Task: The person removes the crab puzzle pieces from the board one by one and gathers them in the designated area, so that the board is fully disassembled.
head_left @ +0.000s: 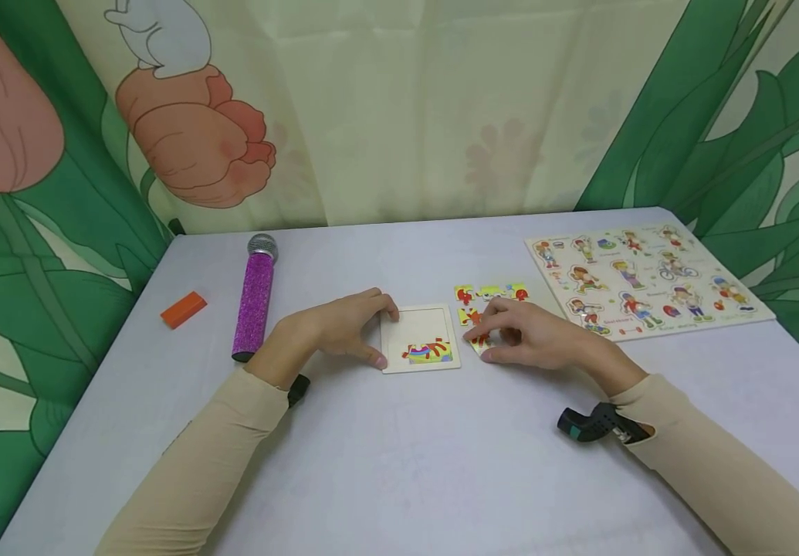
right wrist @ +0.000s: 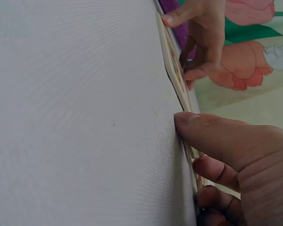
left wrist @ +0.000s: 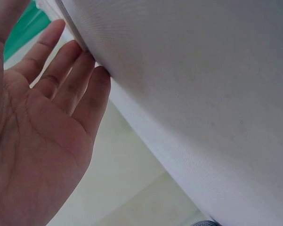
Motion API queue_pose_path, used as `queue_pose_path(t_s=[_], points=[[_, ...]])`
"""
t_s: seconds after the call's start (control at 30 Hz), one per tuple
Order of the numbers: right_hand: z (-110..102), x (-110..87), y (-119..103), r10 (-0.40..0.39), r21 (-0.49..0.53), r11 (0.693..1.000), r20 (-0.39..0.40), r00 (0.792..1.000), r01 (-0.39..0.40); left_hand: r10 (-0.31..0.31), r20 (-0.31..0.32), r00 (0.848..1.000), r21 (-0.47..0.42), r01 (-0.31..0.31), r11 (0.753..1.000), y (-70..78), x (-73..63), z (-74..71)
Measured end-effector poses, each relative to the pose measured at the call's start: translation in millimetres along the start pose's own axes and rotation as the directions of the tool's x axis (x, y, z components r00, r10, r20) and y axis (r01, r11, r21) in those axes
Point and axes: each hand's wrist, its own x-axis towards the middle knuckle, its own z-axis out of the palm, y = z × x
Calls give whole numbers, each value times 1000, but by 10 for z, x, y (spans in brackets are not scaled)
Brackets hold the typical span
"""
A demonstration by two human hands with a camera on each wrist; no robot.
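A small square puzzle tray [head_left: 414, 322] lies flat on the table, with joined colourful puzzle pieces [head_left: 429, 352] in its lower right part. My left hand [head_left: 333, 330] rests on the tray's left edge, thumb at the lower corner and fingers fairly straight. Just right of the tray, my right hand [head_left: 534, 333] pinches a yellow and red puzzle piece [head_left: 480, 345] between thumb and fingers, low over the table. Beyond that hand several loose puzzle pieces [head_left: 492, 293] lie in a row. The right wrist view shows the right thumb [right wrist: 202, 129] near the tray's rim [right wrist: 172, 70].
A large picture board [head_left: 649, 282] with figures lies at the back right. A glittery purple microphone [head_left: 255, 297] and an orange block [head_left: 184, 310] lie to the left. White cloth covers the table [head_left: 399, 463]; a printed curtain [head_left: 427, 116] hangs behind it.
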Motion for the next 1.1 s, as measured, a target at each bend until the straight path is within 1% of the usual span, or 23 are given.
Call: queue_pose_path(t_s=[0.27, 0.67, 0.9, 1.1], points=[[5, -10, -23, -1, -16, 1000, -7, 1000, 1, 37, -13, 999, -17, -37, 999, -5, -23, -3], [29, 0, -59, 24, -48, 999, -28, 999, -25, 24, -11, 1000, -3, -24, 1000, -13, -7, 4], [27, 28, -122, 32, -51, 998, -11, 999, -33, -3, 5, 1000, -7, 3, 1000, -6, -17, 19], [-16, 34, -148, 29, -45, 999, -17, 999, -29, 14, -6, 1000, -2, -14, 1000, 11, -25, -3]])
